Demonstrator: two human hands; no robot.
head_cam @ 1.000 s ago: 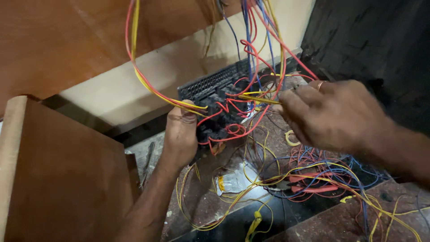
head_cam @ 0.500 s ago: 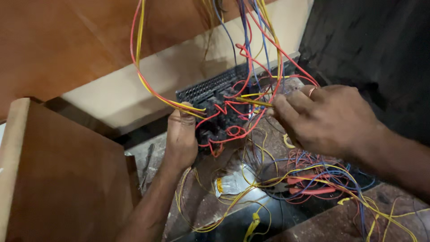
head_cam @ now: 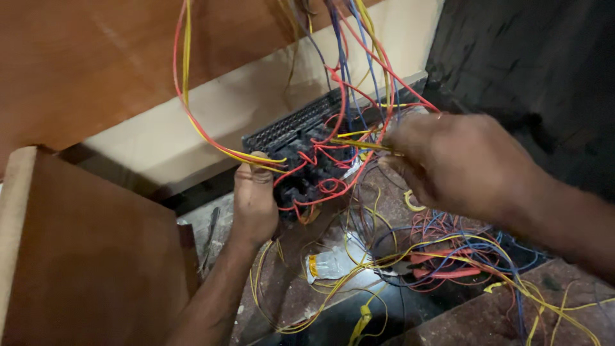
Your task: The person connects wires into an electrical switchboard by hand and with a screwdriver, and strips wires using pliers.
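Change since half a second ago: both hands keep their places on the block; the view sits a little lower on it, and the yellow tool reaches slightly further left among the red wires.
Left hand (head_cam: 254, 202): my fingers are wrapped round the lower left corner of the black switch block (head_cam: 301, 157), thumb on its edge, steadying it at a tilt.
Right hand (head_cam: 458, 163): my fingers are drawn together, pinching the thin yellow tool (head_cam: 366, 146); its tip lies level and points left into the block's wiring.
Switch block: held up between my hands, in front of the cream wall strip (head_cam: 192, 128); its ribbed back edge faces up and to the left.
Obstruction: red wire loops (head_cam: 327, 186) cross the block's face and hide most of its terminals; I cannot tell which terminal the tip touches.
Overhead leads: red and yellow wires (head_cam: 186, 96) drop from above and curve into the block's left side; blue and yellow strands (head_cam: 359, 57) come down over its right side.
Below right: loose tangle of wires (head_cam: 461, 256), red, blue and yellow, heaped on the stone ledge (head_cam: 512, 314).
Below centre: small clear plastic packet (head_cam: 333, 263) lying among yellow strands.
Left margin: wooden cabinet panel (head_cam: 83, 263), close beside my left forearm.
Upper right: dark wall surface (head_cam: 532, 70) behind my right hand.
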